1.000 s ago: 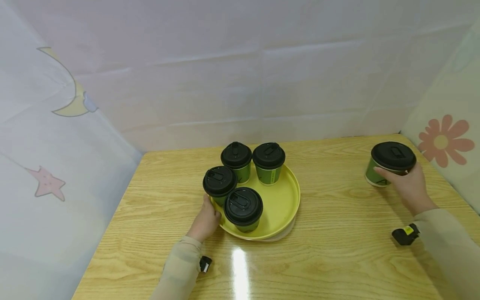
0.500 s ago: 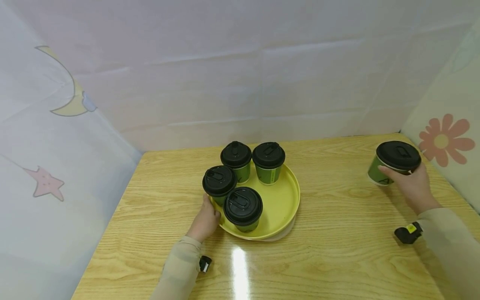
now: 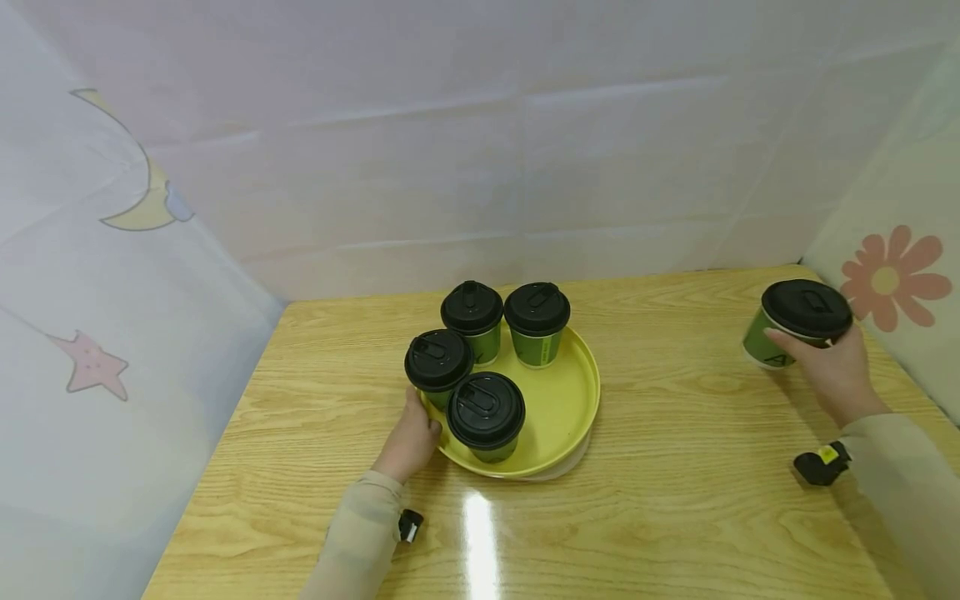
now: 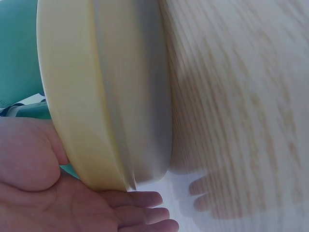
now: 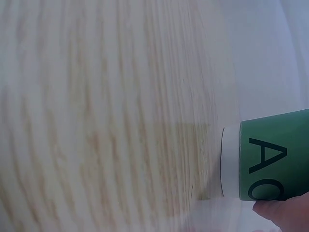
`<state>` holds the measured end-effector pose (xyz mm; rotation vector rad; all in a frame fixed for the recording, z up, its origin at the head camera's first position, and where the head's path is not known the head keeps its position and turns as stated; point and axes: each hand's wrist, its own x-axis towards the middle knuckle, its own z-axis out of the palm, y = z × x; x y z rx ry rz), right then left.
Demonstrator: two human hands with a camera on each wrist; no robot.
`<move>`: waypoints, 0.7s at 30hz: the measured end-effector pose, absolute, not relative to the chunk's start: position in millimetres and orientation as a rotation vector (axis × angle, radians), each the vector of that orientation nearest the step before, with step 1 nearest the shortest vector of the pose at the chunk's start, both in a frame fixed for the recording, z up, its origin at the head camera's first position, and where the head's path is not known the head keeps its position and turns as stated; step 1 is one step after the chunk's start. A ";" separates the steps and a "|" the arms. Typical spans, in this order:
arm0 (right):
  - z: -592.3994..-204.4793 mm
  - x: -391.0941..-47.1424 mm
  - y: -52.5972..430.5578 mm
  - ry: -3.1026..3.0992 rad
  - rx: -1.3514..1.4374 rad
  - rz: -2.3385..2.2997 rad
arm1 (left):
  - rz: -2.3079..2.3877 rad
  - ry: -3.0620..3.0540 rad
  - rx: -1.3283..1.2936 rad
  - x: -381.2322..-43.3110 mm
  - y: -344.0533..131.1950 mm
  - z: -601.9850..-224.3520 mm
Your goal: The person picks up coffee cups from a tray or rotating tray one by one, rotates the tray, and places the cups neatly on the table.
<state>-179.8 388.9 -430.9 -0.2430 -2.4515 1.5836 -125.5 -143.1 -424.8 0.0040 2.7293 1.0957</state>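
In the head view, a round yellow tray (image 3: 558, 408) carries several green paper coffee cups (image 3: 487, 421) with black lids. My left hand (image 3: 411, 437) grips the tray at its near left edge. The left wrist view shows the thumb at the rim (image 4: 72, 96) and straight fingers (image 4: 140, 198) against the outer wall. Far to the right, my right hand (image 3: 836, 375) holds another lidded coffee cup (image 3: 768, 346), thumb on its near side and the other fingers hidden behind. That cup leans slightly, its base close over the table in the right wrist view.
A pale round base (image 3: 566, 462) shows under the tray. The wooden table (image 3: 660, 508) ends against a cloth backdrop (image 3: 622, 175) at the back. Side cloths stand along the left and right, the right one with a printed flower (image 3: 885, 282) near the held cup.
My right hand has shifted a little to the right with the coffee cup. The left hand, the tray and its cups stay in place.
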 end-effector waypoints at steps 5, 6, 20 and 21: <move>-430.5 -180.4 390.8 -2.412 -0.239 1.613 | 1.090 2.739 0.012 -125.1 -143.2 -423.5; -430.3 -180.4 390.6 -2.410 -0.250 1.614 | 1.086 2.741 0.012 -125.0 -143.2 -423.3; -432.7 -178.6 404.3 -2.487 -0.267 1.544 | 1.077 2.739 0.002 -125.0 -142.4 -421.2; -432.7 -179.0 405.3 -2.486 -0.257 1.542 | 1.078 2.738 0.003 -124.9 -142.3 -421.3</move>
